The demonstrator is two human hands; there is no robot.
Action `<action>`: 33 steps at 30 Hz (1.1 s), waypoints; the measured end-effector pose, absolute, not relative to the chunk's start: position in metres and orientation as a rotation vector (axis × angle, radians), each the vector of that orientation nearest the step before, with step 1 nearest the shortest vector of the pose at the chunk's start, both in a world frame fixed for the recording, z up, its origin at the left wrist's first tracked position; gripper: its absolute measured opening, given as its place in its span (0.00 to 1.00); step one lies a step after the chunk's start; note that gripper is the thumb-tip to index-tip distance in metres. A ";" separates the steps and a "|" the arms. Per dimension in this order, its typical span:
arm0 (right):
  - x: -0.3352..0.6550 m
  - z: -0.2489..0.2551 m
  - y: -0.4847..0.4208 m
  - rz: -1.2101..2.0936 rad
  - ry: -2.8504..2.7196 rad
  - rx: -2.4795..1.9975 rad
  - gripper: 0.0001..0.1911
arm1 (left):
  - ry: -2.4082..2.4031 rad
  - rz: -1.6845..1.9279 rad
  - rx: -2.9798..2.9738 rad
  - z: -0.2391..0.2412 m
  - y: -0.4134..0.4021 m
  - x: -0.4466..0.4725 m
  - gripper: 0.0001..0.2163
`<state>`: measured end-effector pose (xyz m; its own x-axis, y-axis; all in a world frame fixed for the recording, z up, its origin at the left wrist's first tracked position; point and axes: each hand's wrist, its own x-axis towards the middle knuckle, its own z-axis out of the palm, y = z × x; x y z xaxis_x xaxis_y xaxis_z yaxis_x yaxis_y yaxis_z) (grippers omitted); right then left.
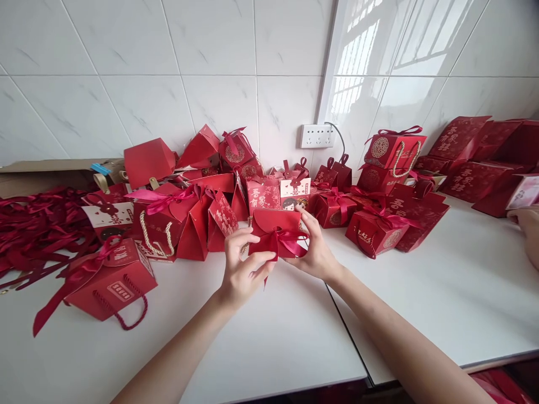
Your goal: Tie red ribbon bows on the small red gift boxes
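Observation:
Between my two hands, just above the white table, is a small red gift box (263, 245) with a dark pink ribbon (293, 242) tied at its front. My left hand (242, 266) grips the box's left side, its thumb lying along the lower front near the ribbon. My right hand (314, 247) is closed round the right side, fingers at the top corner and thumb below. Parts of the box's sides are hidden by my fingers. Behind it stand a patterned red box (264, 194) and a cream card (295, 192) with cartoon figures.
Loose red ribbons (37, 224) are heaped at the left. A red box with rope handles (112, 280) stands at the front left. More boxes (381, 230) crowd the right. A power strip (316, 136) hangs on the tiled wall. Another person's arm (528, 230) shows at the right edge.

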<state>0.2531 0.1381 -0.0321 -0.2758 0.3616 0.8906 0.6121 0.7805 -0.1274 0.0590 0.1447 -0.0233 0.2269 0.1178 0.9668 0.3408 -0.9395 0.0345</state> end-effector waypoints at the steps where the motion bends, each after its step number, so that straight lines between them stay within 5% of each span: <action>1: 0.253 -0.032 0.138 -0.289 -1.894 -0.736 0.48 | -0.434 -1.784 -2.309 -0.023 0.144 0.059 0.05; 21: 0.254 -0.026 0.131 -0.375 -1.833 -0.661 0.48 | -0.335 -1.852 -2.294 -0.015 0.128 0.060 0.05; 33: 0.248 -0.026 0.123 -0.377 -1.813 -0.740 0.56 | -0.351 -1.853 -2.176 -0.013 0.123 0.058 0.07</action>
